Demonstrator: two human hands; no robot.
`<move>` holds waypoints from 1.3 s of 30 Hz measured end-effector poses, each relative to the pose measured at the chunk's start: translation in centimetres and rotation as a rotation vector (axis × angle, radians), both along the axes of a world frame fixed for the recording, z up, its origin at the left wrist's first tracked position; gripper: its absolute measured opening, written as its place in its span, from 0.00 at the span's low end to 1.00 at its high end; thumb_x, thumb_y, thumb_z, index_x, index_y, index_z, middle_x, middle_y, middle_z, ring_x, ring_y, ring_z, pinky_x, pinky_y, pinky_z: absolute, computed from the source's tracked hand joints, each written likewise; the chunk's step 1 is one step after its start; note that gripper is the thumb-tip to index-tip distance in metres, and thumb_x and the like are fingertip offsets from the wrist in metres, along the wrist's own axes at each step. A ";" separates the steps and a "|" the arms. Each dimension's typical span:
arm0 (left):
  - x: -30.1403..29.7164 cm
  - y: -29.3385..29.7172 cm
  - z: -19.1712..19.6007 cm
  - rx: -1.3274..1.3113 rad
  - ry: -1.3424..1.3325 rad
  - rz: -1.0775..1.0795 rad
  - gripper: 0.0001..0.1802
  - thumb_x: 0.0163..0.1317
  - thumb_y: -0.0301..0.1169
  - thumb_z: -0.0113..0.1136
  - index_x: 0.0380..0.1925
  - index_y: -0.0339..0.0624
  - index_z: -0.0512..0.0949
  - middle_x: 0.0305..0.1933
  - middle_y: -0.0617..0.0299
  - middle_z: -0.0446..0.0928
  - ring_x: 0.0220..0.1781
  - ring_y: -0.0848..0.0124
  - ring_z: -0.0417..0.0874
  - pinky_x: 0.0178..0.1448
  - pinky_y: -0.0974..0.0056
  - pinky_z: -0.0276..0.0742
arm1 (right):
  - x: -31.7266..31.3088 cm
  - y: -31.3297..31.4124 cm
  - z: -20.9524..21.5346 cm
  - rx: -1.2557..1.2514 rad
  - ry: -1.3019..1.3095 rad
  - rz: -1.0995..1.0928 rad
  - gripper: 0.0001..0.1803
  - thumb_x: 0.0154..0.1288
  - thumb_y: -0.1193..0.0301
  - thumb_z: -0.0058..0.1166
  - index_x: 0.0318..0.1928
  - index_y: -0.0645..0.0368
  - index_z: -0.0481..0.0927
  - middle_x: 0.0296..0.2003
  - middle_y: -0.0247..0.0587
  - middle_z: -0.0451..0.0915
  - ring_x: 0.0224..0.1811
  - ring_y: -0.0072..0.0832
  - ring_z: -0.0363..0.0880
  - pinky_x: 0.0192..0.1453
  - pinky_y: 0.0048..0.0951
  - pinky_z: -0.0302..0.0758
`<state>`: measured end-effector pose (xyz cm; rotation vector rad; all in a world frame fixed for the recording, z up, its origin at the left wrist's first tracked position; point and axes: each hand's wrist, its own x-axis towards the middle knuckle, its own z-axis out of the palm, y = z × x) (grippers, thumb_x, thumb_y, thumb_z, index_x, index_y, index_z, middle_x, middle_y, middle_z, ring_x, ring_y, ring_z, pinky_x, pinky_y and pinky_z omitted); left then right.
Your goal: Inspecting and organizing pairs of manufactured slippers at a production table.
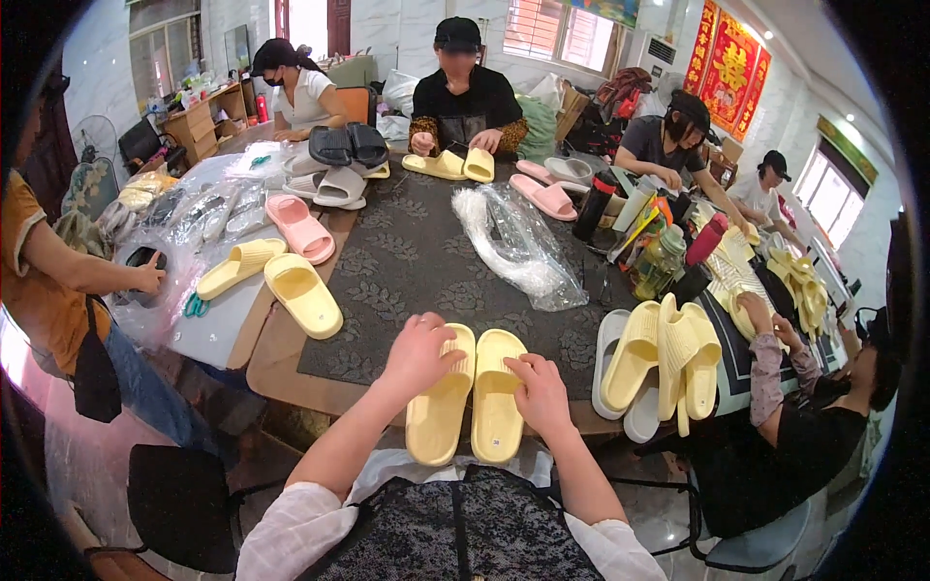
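Has the left yellow slide [439, 407] and right yellow slide [497, 407] side by side at the desk's [269, 376] near edge, toes inward. Shows left grip [419, 352] half curled over one strap, right grip [541, 391] loosely curled against the other's outer side; cannot tell whether clamped. Likely light, springy foam, hard to damage. Best taken by the arched strap.

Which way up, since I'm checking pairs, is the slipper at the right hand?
Sole down: the yellow slipper shows its inner side, with a white sticker at the heel.
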<state>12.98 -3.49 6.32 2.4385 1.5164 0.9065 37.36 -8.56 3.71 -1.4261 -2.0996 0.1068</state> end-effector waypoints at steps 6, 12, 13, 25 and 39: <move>4.1 4.9 -1.2 -0.143 0.355 -0.069 0.11 0.50 0.36 0.64 0.32 0.44 0.85 0.45 0.53 0.78 0.52 0.55 0.75 0.52 0.54 0.78 | -0.2 0.2 -0.2 -0.005 0.011 -0.005 0.24 0.53 0.80 0.52 0.52 0.48 0.79 0.49 0.42 0.73 0.50 0.41 0.73 0.50 0.38 0.77; 4.8 7.0 -1.6 -0.366 0.324 -0.059 0.12 0.48 0.38 0.64 0.33 0.51 0.87 0.48 0.53 0.77 0.53 0.52 0.75 0.55 0.53 0.77 | -0.2 0.0 -0.4 0.023 0.024 -0.018 0.23 0.53 0.78 0.53 0.52 0.49 0.79 0.49 0.42 0.74 0.50 0.40 0.73 0.51 0.39 0.77; 4.8 7.1 -1.9 -0.365 0.324 -0.057 0.12 0.48 0.38 0.64 0.33 0.51 0.87 0.48 0.53 0.77 0.53 0.52 0.75 0.55 0.53 0.77 | -0.1 0.0 -0.4 0.025 0.024 -0.017 0.23 0.53 0.78 0.53 0.52 0.49 0.79 0.49 0.42 0.74 0.50 0.40 0.73 0.51 0.39 0.77; 4.6 5.6 -6.3 -0.201 -0.203 0.056 0.08 0.53 0.35 0.61 0.30 0.44 0.83 0.38 0.58 0.79 0.49 0.58 0.76 0.51 0.56 0.75 | -0.1 3.3 3.1 -0.252 -0.029 -0.007 0.17 0.56 0.71 0.55 0.48 0.51 0.82 0.45 0.38 0.79 0.51 0.39 0.75 0.57 0.39 0.73; 4.3 5.4 -6.3 -0.346 -1.063 -0.017 0.08 0.61 0.29 0.62 0.37 0.37 0.81 0.29 0.69 0.80 0.30 0.82 0.77 0.36 0.72 0.73 | -4.3 11.3 -3.6 -0.433 1.009 0.180 0.08 0.62 0.73 0.58 0.41 0.62 0.81 0.32 0.28 0.81 0.34 0.13 0.75 0.39 0.17 0.71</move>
